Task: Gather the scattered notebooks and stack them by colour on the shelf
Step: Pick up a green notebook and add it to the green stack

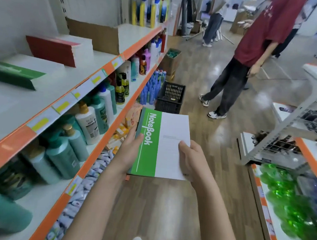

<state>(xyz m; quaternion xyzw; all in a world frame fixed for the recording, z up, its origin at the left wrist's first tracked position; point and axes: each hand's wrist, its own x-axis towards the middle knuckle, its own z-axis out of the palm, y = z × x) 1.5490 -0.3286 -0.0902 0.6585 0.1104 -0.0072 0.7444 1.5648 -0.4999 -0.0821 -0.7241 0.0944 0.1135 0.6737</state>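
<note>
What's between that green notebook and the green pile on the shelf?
Nothing visible. Both hands, left hand and right hand, hold the notebook out in the aisle; the green pile lies on the open top shelf, bare shelf around it.

both hands (131, 151) gripping green notebook (161, 146), shop aisle

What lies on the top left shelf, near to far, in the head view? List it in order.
green notebook stack → red notebook stack → cardboard box → yellow and blue bottles
</note>
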